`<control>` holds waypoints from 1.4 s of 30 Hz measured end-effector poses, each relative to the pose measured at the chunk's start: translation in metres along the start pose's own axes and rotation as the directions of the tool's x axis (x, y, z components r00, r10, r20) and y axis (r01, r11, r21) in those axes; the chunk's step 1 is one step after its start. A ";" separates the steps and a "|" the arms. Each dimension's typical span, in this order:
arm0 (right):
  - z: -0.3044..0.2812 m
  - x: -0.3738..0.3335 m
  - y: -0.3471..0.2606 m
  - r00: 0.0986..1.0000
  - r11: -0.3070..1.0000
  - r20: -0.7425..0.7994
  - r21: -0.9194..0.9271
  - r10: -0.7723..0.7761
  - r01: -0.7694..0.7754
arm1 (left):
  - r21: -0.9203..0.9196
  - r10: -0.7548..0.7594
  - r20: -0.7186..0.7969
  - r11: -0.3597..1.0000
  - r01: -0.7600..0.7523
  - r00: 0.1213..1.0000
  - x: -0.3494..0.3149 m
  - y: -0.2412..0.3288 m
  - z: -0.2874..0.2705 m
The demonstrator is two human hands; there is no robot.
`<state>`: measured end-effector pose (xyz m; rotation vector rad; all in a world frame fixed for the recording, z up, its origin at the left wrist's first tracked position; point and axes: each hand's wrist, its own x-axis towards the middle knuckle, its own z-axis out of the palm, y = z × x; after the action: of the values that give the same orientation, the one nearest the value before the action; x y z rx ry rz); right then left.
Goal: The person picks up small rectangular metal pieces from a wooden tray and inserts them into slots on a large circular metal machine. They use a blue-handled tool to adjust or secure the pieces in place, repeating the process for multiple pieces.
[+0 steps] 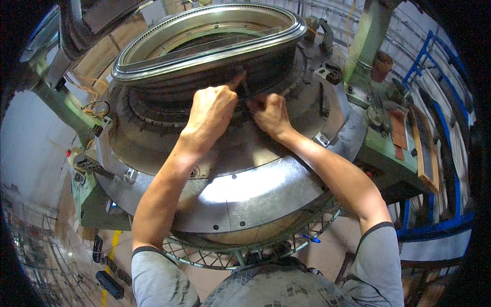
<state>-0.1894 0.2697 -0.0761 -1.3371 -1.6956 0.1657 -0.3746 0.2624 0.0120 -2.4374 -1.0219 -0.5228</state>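
Both of my hands are at the near side of a dark, rubber-like wall (174, 87) below a shiny metal ring (204, 62). My left hand (212, 110) is closed, with one finger stretched forward to the dark wall. Just right of it, my right hand (271, 115) is curled, its fingertips in shadow near the same spot. A thin, pale sliver (245, 84) shows between the hands; I cannot tell what it is or which hand holds it. Under my wrists spreads a wide, round metal plate (240, 148) with a bright polished rim (245, 189).
Green machine posts stand at left (76, 120) and right (365, 38). Metal clamps (322, 138) sit around the plate. A green ledge (388, 153) at right carries brownish pieces and a wooden-edged board (424, 148). Beyond is a blue rack (445, 128). A lattice ring (204, 256) runs below the rim.
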 end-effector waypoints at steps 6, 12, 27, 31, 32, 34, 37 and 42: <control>0.033 0.034 0.000 0.972 0.988 -0.232 0.143 -0.028 0.062 | 0.048 -0.016 -0.046 0.999 0.018 0.999 0.011 -0.010 0.000; 0.015 0.044 0.002 0.973 0.993 -0.198 -0.012 -0.116 0.115 | 0.022 -0.055 -0.002 0.998 0.055 0.998 0.009 -0.012 0.001; -0.011 0.062 -0.003 0.979 0.901 -0.102 -0.417 -0.179 0.121 | 0.091 -0.014 0.049 0.996 0.010 0.999 0.007 -0.015 -0.001; -0.008 0.064 -0.003 0.988 0.903 -0.093 -0.425 -0.119 0.069 | 0.046 -0.002 0.039 0.999 0.000 0.999 0.004 -0.013 -0.005; -0.008 0.063 -0.003 0.981 0.894 -0.113 -0.439 -0.160 0.095 | 0.038 0.004 0.034 0.999 -0.005 0.999 0.005 -0.013 -0.006; -0.008 0.061 -0.005 0.981 0.878 -0.094 -0.466 -0.170 0.108 | 0.020 0.001 0.017 1.000 -0.001 1.000 0.005 -0.012 -0.006; -0.008 0.056 -0.011 0.989 0.915 0.144 0.401 -0.014 -0.045 | 0.038 -0.044 0.056 0.998 0.042 0.997 0.004 -0.010 -0.005; -0.009 0.052 -0.023 0.837 0.339 0.478 0.766 0.268 -0.546 | 0.024 -0.009 0.008 1.000 0.009 1.000 0.003 -0.014 -0.008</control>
<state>-0.1969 0.2994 -0.0270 -0.8597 -1.0620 1.4282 -0.3845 0.2689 0.0232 -2.4166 -1.0364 -0.5012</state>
